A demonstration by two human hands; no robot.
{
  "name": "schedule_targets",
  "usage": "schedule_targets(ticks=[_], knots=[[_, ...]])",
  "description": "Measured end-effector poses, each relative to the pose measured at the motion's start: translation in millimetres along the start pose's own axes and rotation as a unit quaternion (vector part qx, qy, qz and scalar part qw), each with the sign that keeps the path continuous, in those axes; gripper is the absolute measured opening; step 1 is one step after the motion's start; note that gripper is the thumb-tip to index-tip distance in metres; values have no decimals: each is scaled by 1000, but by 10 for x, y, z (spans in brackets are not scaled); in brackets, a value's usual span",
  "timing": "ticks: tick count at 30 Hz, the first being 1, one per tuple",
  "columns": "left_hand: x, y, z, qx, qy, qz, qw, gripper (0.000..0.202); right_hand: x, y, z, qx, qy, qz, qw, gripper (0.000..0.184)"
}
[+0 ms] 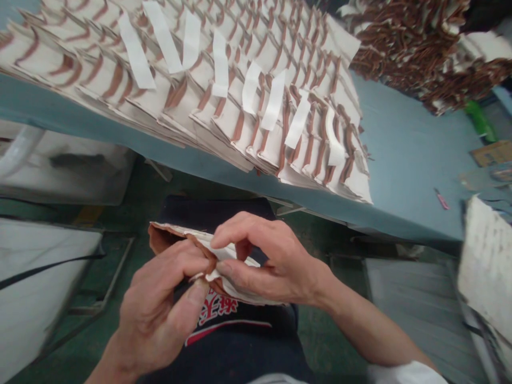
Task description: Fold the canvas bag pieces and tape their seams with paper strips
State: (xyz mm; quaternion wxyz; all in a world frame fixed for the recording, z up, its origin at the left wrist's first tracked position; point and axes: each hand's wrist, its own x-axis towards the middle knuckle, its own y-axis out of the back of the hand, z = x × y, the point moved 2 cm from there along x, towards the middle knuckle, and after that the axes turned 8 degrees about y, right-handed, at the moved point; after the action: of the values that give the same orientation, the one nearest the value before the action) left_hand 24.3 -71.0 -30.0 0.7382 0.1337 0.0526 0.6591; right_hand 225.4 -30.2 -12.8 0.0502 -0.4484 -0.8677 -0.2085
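Low over my lap is a folded piece of material (pixel 248 292), brown on one face and cream on the other. My left hand (pixel 164 298) pinches its raised brown edge between thumb and forefinger. On the cream side, my right hand (pixel 272 256) grips the piece, its thumb pressed close to the left fingertips and its forefinger bent above. A brighter white strip (pixel 229 253) shows between the right thumb and forefinger; its ends are hidden. Similar brown-and-cream pieces (pixel 224 125) lie in overlapping rows on the table, with several white strips (pixel 275 101) laid across them.
The blue-green table (pixel 408 154) runs across in front of me. A heap of brown-and-cream pieces (pixel 416 48) stands at its far right. A small pink tool (pixel 442 199) lies near the right edge. Pale covered stacks (pixel 44 277) flank me at left and right.
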Motion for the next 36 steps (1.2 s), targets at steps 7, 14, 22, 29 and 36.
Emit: schedule_targets(ticks=[7, 14, 22, 29, 36], knots=[[0, 33, -9, 65, -49, 9, 997, 26, 197, 83, 129, -63, 85, -154, 982, 19], [-83, 78, -38, 74, -27, 5, 997, 26, 229, 118, 65, -232, 214, -198, 928, 28], [51, 60, 46, 108, -15, 2, 994, 27, 343, 194, -108, -306, 233, -273, 882, 15], [58, 75, 67, 115, -16, -8, 993, 27, 440, 135, -124, -335, 244, -327, 849, 28], [56, 93, 122, 67, 7, -8, 998, 31, 442, -1, 30, -234, 105, -265, 929, 13]])
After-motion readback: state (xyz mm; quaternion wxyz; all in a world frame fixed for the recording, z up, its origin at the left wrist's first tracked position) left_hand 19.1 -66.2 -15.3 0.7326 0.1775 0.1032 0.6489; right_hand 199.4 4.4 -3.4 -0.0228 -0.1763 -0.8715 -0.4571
